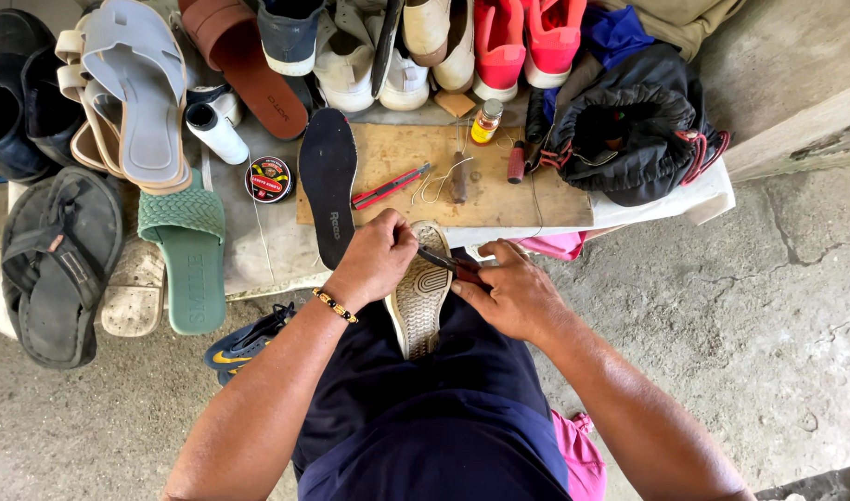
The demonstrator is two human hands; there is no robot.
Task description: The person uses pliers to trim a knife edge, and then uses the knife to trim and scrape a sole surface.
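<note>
1. The shoe [419, 301] on the lap, sole up at frame centre — its upper is hidden beneath it, and its toe end is covered by the left hand [377, 260]
2. The red-handled tool [451, 266] shows only a short stretch between the left hand and the right hand [513, 295]; its handles are buried in the right palm
3. The row of shoes [462, 42] is cut off by the top edge
4. The black bag [629, 139], upper right — its inside is too dark to tell
</note>
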